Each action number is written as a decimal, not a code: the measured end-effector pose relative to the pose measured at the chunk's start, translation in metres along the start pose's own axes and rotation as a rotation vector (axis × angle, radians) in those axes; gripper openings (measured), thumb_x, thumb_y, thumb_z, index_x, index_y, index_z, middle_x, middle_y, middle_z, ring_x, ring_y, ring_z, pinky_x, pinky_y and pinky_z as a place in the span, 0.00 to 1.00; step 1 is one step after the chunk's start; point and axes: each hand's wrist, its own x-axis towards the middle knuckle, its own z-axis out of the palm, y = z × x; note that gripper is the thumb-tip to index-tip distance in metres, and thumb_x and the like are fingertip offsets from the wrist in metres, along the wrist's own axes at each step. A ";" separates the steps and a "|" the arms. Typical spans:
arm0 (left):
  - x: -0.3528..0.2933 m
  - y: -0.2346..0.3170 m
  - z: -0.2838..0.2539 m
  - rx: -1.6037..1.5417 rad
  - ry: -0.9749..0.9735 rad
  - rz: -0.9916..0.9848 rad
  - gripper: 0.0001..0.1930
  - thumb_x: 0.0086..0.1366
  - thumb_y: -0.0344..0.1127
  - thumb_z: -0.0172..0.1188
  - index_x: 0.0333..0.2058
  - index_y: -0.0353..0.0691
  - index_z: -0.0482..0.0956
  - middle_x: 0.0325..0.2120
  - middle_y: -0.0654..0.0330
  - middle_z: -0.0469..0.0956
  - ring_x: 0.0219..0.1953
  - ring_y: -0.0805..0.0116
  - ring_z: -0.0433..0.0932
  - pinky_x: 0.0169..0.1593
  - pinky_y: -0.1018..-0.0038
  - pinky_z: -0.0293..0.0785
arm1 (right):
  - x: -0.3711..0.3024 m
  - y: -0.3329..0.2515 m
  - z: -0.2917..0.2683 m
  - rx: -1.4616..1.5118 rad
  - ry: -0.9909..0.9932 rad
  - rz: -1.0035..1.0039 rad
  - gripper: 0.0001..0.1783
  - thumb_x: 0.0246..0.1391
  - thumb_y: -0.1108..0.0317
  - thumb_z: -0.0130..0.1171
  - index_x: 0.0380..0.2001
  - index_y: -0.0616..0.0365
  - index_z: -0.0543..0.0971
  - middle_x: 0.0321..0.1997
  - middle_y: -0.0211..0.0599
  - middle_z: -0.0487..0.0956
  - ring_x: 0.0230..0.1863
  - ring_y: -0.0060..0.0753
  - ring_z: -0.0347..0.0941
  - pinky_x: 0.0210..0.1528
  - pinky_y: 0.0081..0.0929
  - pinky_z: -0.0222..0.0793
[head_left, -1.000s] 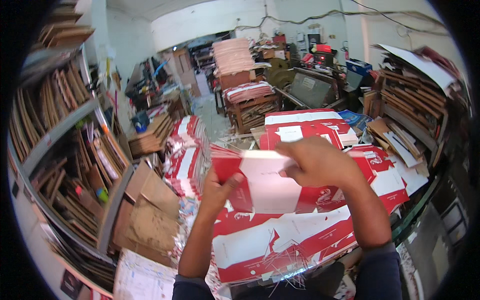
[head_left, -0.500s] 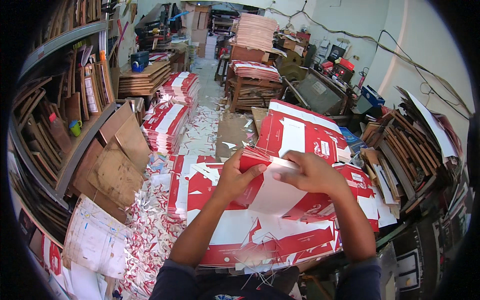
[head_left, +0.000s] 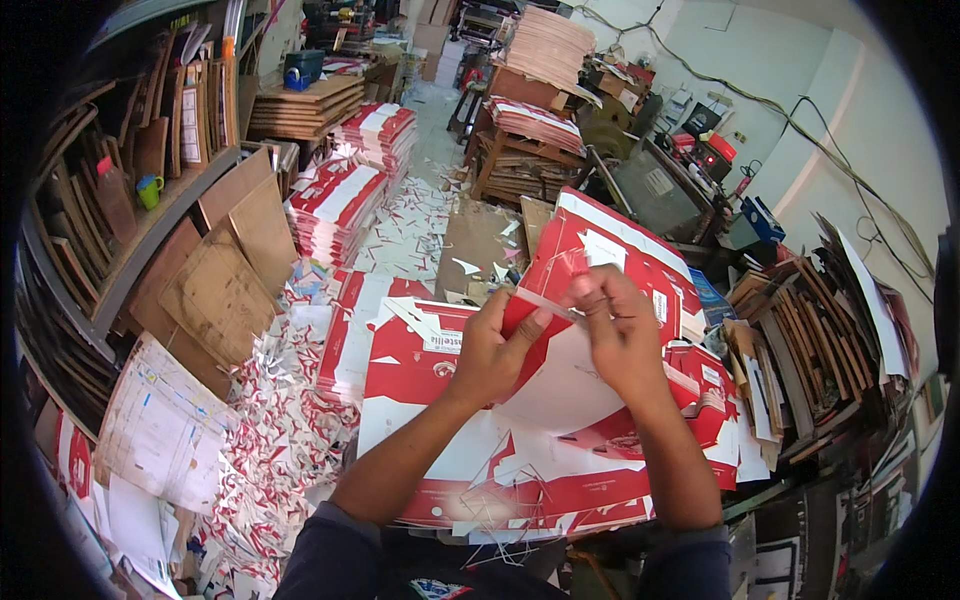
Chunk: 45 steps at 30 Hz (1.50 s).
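My left hand (head_left: 497, 352) grips the upper left edge of a bundle of red-and-white printed card sheets (head_left: 565, 385), thumb on the near face. The bundle stands tilted above the work pile. Close to its top edge, my right hand (head_left: 622, 318) is closed in a pinch, with a blurred reddish bit at its fingertips that I cannot make out clearly. Beneath lie more red-and-white printed sheets (head_left: 405, 475). Thin paper strips (head_left: 505, 500) lie tangled on their near edge, in front of my body.
Paper offcuts (head_left: 275, 470) heap on the floor at the left. Stacked red-and-white sheets (head_left: 335, 205) stand beyond them. Wooden boards (head_left: 225, 305) lean against the left shelf (head_left: 165, 245). Another printed stack (head_left: 625, 245) lies just beyond my hands; board bundles (head_left: 815, 325) crowd the right.
My right hand has come off the bundle's white band into a pinch by its top edge. The left hand keeps its hold. The whole view has shifted and tilted slightly.
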 end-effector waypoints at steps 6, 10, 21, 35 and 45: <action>0.005 -0.001 0.003 -0.033 0.035 -0.026 0.19 0.69 0.46 0.61 0.44 0.33 0.74 0.34 0.57 0.81 0.35 0.74 0.78 0.40 0.74 0.74 | -0.008 -0.004 -0.003 0.201 -0.005 0.005 0.08 0.68 0.67 0.52 0.36 0.58 0.76 0.32 0.29 0.76 0.35 0.18 0.71 0.37 0.19 0.66; 0.003 0.000 0.009 -0.081 0.015 -0.070 0.20 0.69 0.47 0.61 0.44 0.34 0.74 0.34 0.58 0.81 0.36 0.75 0.78 0.40 0.75 0.74 | 0.022 -0.021 -0.049 0.410 0.407 -0.069 0.13 0.66 0.57 0.55 0.36 0.56 0.76 0.28 0.27 0.75 0.25 0.17 0.66 0.33 0.21 0.69; 0.004 -0.008 0.012 -0.203 0.060 0.013 0.20 0.68 0.47 0.62 0.42 0.33 0.74 0.33 0.56 0.82 0.35 0.75 0.79 0.38 0.75 0.75 | -0.008 -0.020 0.029 -0.498 -0.039 -0.404 0.25 0.54 0.60 0.65 0.54 0.57 0.76 0.50 0.44 0.78 0.49 0.43 0.74 0.52 0.39 0.69; -0.001 0.002 0.004 0.095 0.008 0.036 0.27 0.56 0.40 0.74 0.48 0.33 0.71 0.37 0.50 0.82 0.38 0.62 0.84 0.43 0.69 0.80 | -0.053 0.012 -0.006 -0.822 0.229 -0.280 0.18 0.48 0.75 0.67 0.45 0.59 0.83 0.38 0.37 0.79 0.39 0.39 0.71 0.42 0.36 0.68; -0.005 0.000 0.013 0.145 0.105 0.160 0.32 0.50 0.38 0.79 0.47 0.32 0.70 0.38 0.48 0.82 0.39 0.60 0.85 0.40 0.70 0.82 | -0.050 0.015 -0.007 -0.781 0.199 -0.299 0.18 0.45 0.77 0.68 0.42 0.61 0.78 0.36 0.42 0.75 0.40 0.43 0.70 0.42 0.36 0.66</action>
